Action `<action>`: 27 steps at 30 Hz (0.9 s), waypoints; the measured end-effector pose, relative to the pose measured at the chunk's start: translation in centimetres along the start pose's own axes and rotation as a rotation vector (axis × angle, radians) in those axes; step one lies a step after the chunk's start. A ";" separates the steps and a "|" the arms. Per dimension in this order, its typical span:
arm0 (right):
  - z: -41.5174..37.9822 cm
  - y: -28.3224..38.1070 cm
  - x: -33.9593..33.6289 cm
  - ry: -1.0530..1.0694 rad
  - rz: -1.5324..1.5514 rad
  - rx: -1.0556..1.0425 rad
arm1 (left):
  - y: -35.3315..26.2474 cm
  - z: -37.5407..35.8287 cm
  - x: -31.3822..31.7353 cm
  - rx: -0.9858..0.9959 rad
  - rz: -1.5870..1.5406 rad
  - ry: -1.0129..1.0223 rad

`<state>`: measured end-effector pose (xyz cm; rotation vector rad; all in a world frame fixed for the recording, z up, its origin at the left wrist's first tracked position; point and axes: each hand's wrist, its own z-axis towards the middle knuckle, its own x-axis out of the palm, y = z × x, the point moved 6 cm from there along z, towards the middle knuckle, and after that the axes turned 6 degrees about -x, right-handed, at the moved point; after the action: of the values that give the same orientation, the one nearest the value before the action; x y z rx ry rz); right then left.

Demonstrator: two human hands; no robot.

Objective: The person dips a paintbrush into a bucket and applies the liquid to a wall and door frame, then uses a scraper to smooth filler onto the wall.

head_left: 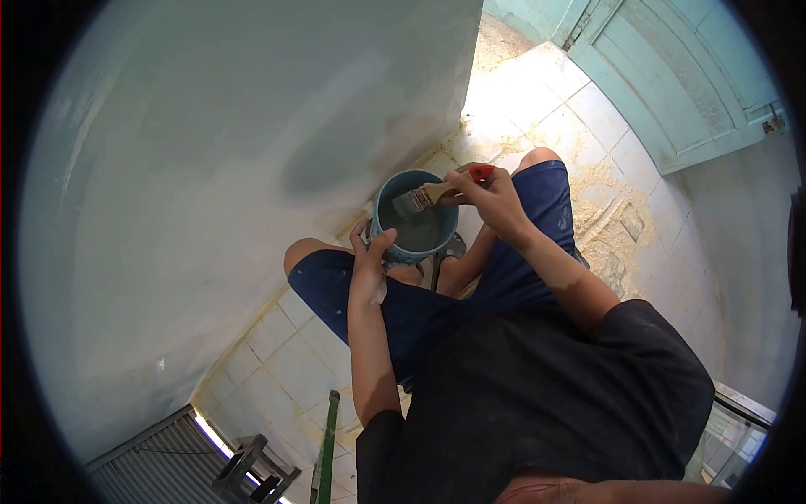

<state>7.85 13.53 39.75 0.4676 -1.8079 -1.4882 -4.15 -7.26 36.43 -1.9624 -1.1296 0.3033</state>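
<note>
Blue round plastic paint bucket (415, 217), centre frame, is gripped by my left hand (370, 262) while my right hand (491, 196) clasps the red-handled flat paintbrush (437, 193); tilting could slop paint.

The paintbrush (430, 195) handle is mostly covered by the right hand (491, 200), so only a red end shows above the fingers. The bucket's (415, 217) near rim and base sit behind the left hand (369, 260) and the knees. The feet are largely hidden under the bucket. At the lower left, the stool (256, 472) and green pole (326, 449) are cut off by the frame's edge.
</note>
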 end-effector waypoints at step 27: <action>-1.3 3.8 -1.7 0.554 -0.782 -0.085 | 0.0 -0.1 -0.3 0.018 -0.001 -0.003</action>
<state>10.52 14.80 42.91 1.4993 -1.1499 -1.6756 -4.24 -7.55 36.46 -1.9462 -1.1258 0.3149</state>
